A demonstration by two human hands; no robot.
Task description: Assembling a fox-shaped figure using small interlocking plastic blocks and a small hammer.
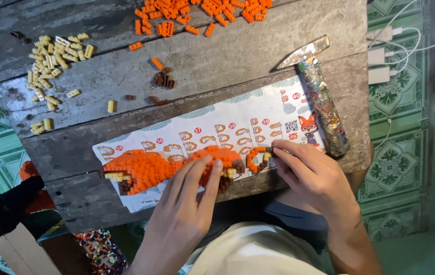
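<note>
An orange brick-built model (151, 168) with cream and brown parts lies on a printed instruction sheet (238, 122) on the wooden table (227, 66). My left hand (187, 203) rests on the model's right part, fingers laid over it. My right hand (311, 175) pinches a small curved orange-and-brown piece (255, 159) just right of the model, fingertips touching it.
A hammer (319, 86) with a speckled handle lies at the sheet's right end. Loose orange bricks (197, 12) sit at the far edge, cream bricks (49, 61) at the far left, a few brown ones (162, 80) mid-table. White chargers (380, 56) lie on the tiled floor.
</note>
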